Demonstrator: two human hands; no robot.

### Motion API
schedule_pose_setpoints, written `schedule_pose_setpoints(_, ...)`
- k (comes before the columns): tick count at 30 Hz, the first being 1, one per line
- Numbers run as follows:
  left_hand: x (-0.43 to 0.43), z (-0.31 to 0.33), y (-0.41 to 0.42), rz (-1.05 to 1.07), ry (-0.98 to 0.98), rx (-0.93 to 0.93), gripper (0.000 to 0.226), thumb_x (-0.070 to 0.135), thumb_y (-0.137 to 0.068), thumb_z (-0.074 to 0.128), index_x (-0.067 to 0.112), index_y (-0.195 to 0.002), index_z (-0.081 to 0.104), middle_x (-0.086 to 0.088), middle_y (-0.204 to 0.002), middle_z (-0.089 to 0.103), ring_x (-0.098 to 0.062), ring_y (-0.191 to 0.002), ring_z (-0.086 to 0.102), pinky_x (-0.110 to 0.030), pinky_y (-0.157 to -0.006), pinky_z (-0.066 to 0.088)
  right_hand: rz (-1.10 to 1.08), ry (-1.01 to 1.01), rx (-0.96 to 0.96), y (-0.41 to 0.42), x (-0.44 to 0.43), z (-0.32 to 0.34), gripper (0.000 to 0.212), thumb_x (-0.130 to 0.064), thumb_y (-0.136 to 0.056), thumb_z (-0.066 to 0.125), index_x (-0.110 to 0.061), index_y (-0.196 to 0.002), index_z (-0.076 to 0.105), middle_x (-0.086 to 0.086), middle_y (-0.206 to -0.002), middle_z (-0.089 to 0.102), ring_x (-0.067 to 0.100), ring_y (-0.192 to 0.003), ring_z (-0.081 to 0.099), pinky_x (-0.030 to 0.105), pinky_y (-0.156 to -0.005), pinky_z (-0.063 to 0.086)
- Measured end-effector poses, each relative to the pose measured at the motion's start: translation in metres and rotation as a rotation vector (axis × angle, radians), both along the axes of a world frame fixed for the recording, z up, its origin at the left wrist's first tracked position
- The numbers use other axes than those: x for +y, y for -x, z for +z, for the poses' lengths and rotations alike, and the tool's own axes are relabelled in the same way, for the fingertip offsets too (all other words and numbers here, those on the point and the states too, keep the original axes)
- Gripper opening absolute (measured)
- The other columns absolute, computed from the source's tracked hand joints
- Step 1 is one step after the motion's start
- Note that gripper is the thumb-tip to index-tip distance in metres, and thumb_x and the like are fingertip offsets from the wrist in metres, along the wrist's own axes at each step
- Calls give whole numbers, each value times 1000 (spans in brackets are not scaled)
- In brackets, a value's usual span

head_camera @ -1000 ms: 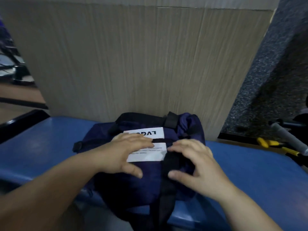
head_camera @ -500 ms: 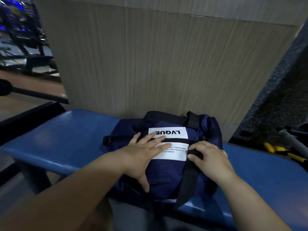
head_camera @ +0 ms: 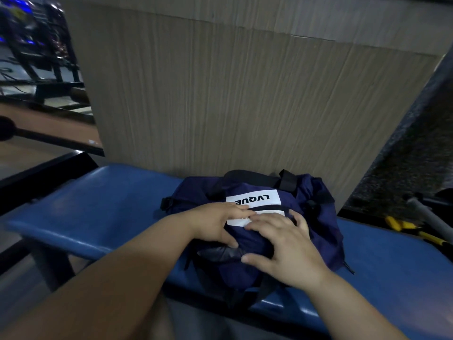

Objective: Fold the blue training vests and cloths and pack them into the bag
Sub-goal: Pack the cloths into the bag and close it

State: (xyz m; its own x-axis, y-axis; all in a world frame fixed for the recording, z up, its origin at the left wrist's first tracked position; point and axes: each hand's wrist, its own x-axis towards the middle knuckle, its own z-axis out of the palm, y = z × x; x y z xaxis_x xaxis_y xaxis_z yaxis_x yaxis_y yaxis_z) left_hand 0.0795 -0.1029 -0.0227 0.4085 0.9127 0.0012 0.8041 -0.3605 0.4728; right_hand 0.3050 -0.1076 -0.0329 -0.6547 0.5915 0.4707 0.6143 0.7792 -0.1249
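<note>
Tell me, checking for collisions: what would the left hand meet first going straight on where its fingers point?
The left hand would probably meet the white rectangular label on the navy fabric bag, then the right hand; depth unclear.

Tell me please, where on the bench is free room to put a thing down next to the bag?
Widest free patch: the bench left of the bag, up to the panel behind. Another patch lies right of the bag, in front of the yellow tools. Crowded: the bag's top, where the left hand and right hand rest.
</note>
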Motion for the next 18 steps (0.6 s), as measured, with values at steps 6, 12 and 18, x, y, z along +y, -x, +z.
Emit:
schedule_pose_setpoints(6, 2, -22, 15, 92, -152, -52, 89, 62, -66, 75, 42, -144, 37, 19, -153, 31, -4, -145, 19, -41, -121, 14, -124, -90, 32, 14, 17, -13, 28, -63, -80, 48, -42, -96, 57, -26, -110, 62, 0, -106, 54, 45, -108, 19)
schedule_pose_setpoints(12, -11, -32, 44, 204, -223, -158, 81, 99, -60, 17, 60, -130, 33, 32, -143, 30, 8, -138, 19, -30, -118, 3, -194, -65, 16, 17, 39, -9, 27, -46, -78, 72, -34, -77, 48, -24, -109, 61, 9, -108, 57, 57, -110, 18)
schedule_pose_setpoints(18, -16, -48, 67, 214, -90, -48, 51, 49, -98, 38, 74, -130, 7, 26, -155, 16, 6, -141, 8, -41, -121, 5, -196, -66, -13, 29, 43, -2, 29, -36, -76, 77, -34, -74, 48, -21, -106, 58, 8, -107, 54, 49, -118, -2)
